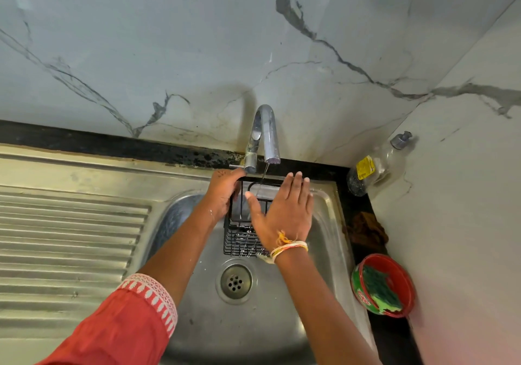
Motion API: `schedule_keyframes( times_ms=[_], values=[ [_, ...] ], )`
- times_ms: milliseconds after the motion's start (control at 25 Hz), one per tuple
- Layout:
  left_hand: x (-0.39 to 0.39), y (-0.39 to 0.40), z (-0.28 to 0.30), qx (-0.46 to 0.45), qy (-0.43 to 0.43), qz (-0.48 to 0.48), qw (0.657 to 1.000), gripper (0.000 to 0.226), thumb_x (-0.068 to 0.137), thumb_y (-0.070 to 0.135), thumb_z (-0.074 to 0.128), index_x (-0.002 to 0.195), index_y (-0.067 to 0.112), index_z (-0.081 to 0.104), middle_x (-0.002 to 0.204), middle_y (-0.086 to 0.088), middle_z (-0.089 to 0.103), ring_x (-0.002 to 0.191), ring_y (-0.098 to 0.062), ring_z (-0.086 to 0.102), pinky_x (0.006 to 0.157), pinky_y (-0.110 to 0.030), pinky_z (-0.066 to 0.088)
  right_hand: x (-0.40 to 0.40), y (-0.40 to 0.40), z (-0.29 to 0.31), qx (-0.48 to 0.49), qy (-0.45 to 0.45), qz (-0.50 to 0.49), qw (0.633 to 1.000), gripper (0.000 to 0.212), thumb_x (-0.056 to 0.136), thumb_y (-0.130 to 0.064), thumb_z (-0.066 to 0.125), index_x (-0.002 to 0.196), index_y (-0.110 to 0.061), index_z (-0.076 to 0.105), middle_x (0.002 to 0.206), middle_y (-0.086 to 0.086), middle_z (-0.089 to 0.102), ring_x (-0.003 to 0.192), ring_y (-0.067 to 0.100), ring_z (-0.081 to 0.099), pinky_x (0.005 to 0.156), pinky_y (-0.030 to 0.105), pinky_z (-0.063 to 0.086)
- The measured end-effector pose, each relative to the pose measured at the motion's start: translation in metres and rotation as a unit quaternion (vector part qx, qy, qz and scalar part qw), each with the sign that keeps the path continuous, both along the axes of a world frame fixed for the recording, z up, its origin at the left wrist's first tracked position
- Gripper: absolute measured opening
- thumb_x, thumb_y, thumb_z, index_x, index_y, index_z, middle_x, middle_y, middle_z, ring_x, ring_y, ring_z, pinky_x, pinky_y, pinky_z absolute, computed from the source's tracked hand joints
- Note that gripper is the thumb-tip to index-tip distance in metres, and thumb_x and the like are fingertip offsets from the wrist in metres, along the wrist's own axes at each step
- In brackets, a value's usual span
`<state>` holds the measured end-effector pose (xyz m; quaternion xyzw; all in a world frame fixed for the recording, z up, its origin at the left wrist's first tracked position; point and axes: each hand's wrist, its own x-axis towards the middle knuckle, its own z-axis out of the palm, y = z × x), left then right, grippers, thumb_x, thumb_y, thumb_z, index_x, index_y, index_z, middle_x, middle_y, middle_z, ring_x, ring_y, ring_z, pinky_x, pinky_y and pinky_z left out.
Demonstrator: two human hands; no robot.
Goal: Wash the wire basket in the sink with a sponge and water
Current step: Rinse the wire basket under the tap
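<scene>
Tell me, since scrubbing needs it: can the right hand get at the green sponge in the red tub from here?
Probably yes. The right hand is open and holds nothing, and the green sponge lies uncovered in the red tub on the counter right of the sink, with nothing between them.

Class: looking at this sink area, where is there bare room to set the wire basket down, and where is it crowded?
Free: the ribbed drainboard left of the sink, and the basin floor around the drain. Crowded: under the tap, where the left hand grips the wire basket; the right ledge holds a red tub, cloth and bottle.
</scene>
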<state>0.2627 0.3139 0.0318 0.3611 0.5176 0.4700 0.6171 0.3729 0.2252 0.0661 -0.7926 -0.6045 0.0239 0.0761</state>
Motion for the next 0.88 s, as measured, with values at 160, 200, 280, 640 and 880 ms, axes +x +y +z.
schedule_keyframes(
  times_ms=[160,200,280,640,880],
  values=[
    [0.004,0.002,0.000,0.020,-0.018,-0.003,1.000,0.028,0.071,0.034,0.076,0.069,0.008,0.066,0.071,-0.017,0.055,0.064,-0.026,0.045,0.065,-0.036,0.038,-0.027,0.000,-0.007,0.033,-0.020,0.068,0.997,0.070,0.095,-0.042,0.012,0.150,0.000,0.014,0.158,0.019,0.013,0.148,0.030,0.004,0.120,0.044,0.008],
    [0.004,0.002,0.000,0.018,-0.012,-0.002,1.000,0.026,0.075,0.034,0.076,0.062,0.013,0.066,0.068,-0.016,0.054,0.064,-0.025,0.045,0.065,-0.035,0.039,-0.026,0.001,-0.006,0.038,-0.020,0.104,0.994,0.068,0.094,-0.038,0.012,0.150,-0.001,0.017,0.158,0.017,0.016,0.148,0.029,0.008,0.120,0.044,0.011],
    [0.001,0.004,0.005,-0.003,-0.007,0.004,1.000,0.028,0.080,0.031,0.075,0.059,0.016,0.064,0.066,-0.013,0.055,0.064,-0.024,0.048,0.066,-0.033,0.042,-0.017,0.000,-0.005,0.042,-0.011,0.237,0.970,0.063,0.095,-0.036,0.016,0.151,-0.007,0.021,0.159,0.011,0.019,0.148,0.024,0.012,0.119,0.045,0.016],
    [-0.008,0.025,0.016,-0.031,0.024,0.113,0.993,0.038,0.087,0.009,0.065,0.055,0.018,0.046,0.044,0.005,0.042,0.044,-0.011,0.035,0.053,-0.026,0.032,0.002,-0.004,-0.019,0.093,0.050,-0.022,0.994,0.075,0.092,-0.055,0.020,0.151,-0.009,0.019,0.156,0.021,0.020,0.147,0.034,0.009,0.118,0.045,0.010],
    [-0.008,0.034,0.009,-0.059,0.036,0.153,0.986,0.041,0.087,0.010,0.065,0.054,0.018,0.042,0.046,0.002,0.037,0.042,-0.011,0.030,0.048,-0.024,0.029,-0.004,0.002,-0.012,0.099,0.032,0.022,0.994,0.067,0.093,-0.048,0.022,0.151,-0.015,0.022,0.158,0.021,0.011,0.147,0.037,0.004,0.119,0.053,0.009]
  ],
)
